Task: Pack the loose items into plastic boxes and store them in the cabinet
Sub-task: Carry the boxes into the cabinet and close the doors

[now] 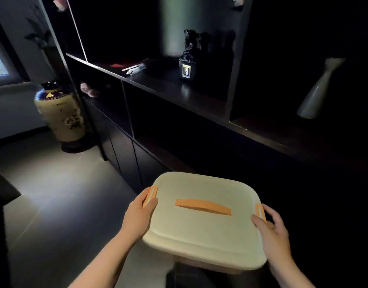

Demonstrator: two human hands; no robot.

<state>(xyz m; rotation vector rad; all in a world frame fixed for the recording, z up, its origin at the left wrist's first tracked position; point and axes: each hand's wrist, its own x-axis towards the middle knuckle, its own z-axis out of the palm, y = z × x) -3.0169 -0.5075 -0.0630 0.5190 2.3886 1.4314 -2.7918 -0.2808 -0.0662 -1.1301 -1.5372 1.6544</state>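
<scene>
While both hands grip the plastic box (pixel 201 221) at its side latches, keep level; slide into the dim, apparently open cabinet (pixel 179 129) ahead of the fingertips.

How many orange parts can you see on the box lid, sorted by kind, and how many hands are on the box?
Orange side latches: 2, left latch and right latch
Orange top handle: 1
Hands holding the plastic box: 2, left hand and right hand
Total: 5
</scene>
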